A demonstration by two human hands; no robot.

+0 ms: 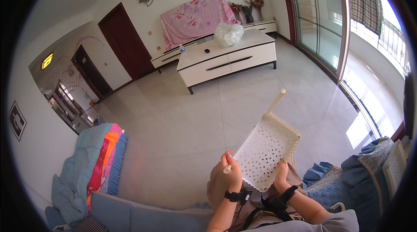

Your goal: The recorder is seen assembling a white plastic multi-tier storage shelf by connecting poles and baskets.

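A cream plastic shelf tray [268, 151] with star-shaped holes and a scalloped rim is held tilted above my lap. From its far left corner a cream tube [276, 102] sticks out. The end of another cream tube [227, 169] shows at my left hand [233, 172], whose fingers are closed around the tube and the tray's left corner. My right hand [282, 174] grips the tray's near right edge, thumb over the rim; its other fingers are mostly hidden underneath. Black straps with small devices circle both wrists.
I sit on a blue sofa [152, 214], with folded bedding [102, 158] at its left. Ahead stands a white coffee table [230, 58] carrying a plastic bag [229, 34] and a bottle [183, 51]. Blue cushions [360, 175] lie at right, near a sliding glass door [317, 23].
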